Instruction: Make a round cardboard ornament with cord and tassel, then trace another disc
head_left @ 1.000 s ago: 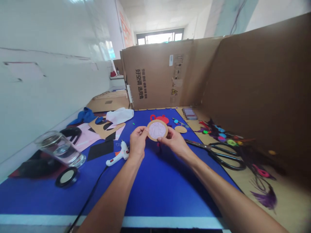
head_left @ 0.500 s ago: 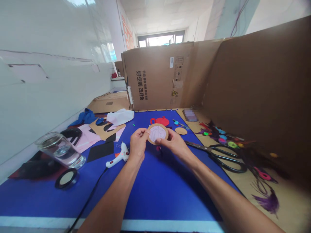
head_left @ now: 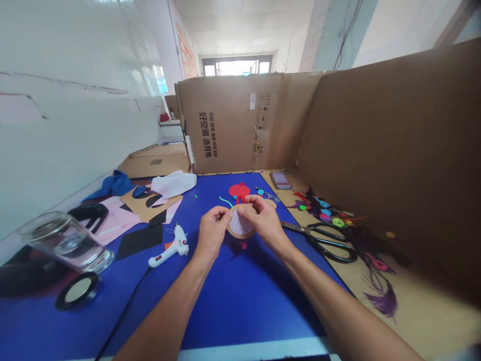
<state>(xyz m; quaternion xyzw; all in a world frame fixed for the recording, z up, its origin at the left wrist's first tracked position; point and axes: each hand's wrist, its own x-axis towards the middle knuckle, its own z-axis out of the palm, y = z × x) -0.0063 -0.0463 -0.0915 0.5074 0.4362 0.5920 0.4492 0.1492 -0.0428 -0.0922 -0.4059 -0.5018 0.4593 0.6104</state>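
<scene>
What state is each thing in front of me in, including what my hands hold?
Round tan-rimmed disc, pale centre: pinched by left hand and right hand.
White plastic glue gun: lying on its side, cord attached; power unclear.
Large black-handled metal scissors: lying flat, blades look closed.
Clear glass container: partly filled with liquid.
Tan flat sheet: holes cut out.
Bright blue cloth: bunched up.
White cloth: crumpled.

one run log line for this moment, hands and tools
left hand: grips round disc; right hand: grips disc, thumb on its face; glue gun: lies left; scissors: lie right
</scene>
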